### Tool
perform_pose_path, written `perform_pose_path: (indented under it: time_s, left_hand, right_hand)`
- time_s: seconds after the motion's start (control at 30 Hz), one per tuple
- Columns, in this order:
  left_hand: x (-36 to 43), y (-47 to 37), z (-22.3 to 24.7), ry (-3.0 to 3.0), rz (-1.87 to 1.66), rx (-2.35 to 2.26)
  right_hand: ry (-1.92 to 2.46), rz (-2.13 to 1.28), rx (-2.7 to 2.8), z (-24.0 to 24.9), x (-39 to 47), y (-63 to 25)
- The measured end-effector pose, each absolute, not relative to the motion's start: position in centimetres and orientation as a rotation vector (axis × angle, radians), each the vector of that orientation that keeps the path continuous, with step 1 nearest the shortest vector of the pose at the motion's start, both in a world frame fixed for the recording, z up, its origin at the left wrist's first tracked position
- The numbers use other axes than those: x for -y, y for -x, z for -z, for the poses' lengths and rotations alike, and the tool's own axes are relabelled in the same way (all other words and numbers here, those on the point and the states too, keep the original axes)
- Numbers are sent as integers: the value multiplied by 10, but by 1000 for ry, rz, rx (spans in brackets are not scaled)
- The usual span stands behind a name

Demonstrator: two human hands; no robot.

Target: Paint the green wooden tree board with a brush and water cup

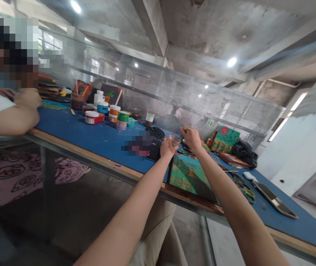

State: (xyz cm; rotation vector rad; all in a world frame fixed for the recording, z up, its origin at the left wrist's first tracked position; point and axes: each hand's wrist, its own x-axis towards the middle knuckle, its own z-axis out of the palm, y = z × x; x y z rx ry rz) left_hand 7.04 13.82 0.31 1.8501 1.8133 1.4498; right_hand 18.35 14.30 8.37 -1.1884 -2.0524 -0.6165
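Observation:
My left hand (169,147) is closed around a small clear glass jar (175,140) above the blue table. Just to its right, my right hand (193,139) pinches a thin paintbrush (186,129), whose lower end is near the jar's mouth; whether it is inside the jar I cannot tell. Below both hands lies a green painted canvas (185,171) at the table's front edge. A dark device with a lit screen (155,148) lies to the left of my left hand. Paint-smeared palette pieces (187,151) are partly hidden behind my right hand.
Several paint jars (91,117) stand at the left on the blue table (83,136). A co-worker's arm (10,114) rests at the far left. On the right lie a phone (274,199), a palette (242,186) and a dark cloth (245,153). A perforated metal screen (152,92) stands behind.

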Motion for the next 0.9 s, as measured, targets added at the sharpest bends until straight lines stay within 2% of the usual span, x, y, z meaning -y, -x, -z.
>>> perform_pose_path:
  time_s: [0.9]
  left_hand:
    - [-133,-69,-6,-1917,-1453,-1765]
  right_hand:
    - [1114,823,2257,-73,-139,-180]
